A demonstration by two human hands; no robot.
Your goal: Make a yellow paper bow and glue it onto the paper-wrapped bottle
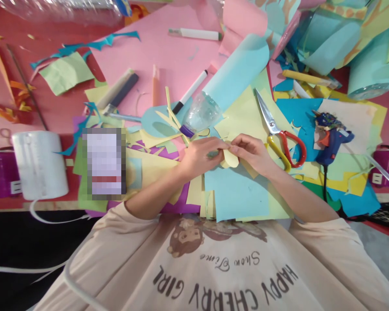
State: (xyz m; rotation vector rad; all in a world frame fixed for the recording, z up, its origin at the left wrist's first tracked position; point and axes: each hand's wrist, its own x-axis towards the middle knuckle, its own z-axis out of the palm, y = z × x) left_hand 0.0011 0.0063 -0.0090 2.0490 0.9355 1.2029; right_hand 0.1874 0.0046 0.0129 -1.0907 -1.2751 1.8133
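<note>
My left hand (201, 156) is closed, pinching a small pale yellow paper cut-out (231, 160) with rounded ends. My right hand (252, 152) pinches the same cut-out from the other side, thumb and forefinger meeting at its top edge. Something greenish shows between my left fingers, too small to name. Below both hands lies a light blue paper sheet (241, 194). A clear plastic bottle (203, 113) wrapped in light blue paper (241, 71) lies just beyond my left hand, its purple cap towards me. To the right of my right hand are scissors (280, 134) with red and yellow handles, blades apart.
A blue glue gun (331, 144) with a cord lies at the right. Several markers, including a black-capped one (190, 91), rest on pink paper (123, 56). A blurred phone (105, 164) and a white box-like device (40, 165) with a cable are at left. Paper scraps cover much of the table.
</note>
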